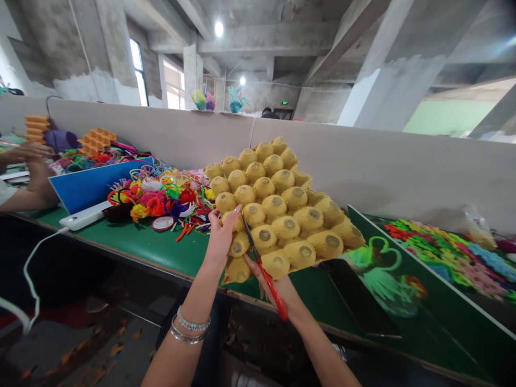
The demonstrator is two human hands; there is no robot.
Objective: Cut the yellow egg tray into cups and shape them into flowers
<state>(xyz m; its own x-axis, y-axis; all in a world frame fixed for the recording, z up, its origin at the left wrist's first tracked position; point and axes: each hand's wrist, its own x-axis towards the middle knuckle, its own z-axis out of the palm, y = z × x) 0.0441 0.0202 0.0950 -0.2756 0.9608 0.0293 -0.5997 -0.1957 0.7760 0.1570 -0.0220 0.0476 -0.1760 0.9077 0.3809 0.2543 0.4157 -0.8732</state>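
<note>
A yellow egg tray (286, 226), its rounded cups facing me, is held up tilted above the green table. My left hand (223, 234) grips its left edge, thumb laid over the front of the cups. Red-handled scissors (274, 293) lie along the gap between the first and second columns of cups, their blade against the tray. The lower part of the tray is split there, with a strip of cups to the left of the blade. My right hand (272, 282) is closed on the scissors' handles below the tray; most of its fingers are hidden behind them and the tray.
Coloured pipe cleaners and pompoms (161, 196) are heaped at left beside a blue board (97, 185) and a white power strip (86, 215). Another person's hand (34, 166) is at far left. A dark phone-like slab (358, 298) and a green divider (427, 279) are at right.
</note>
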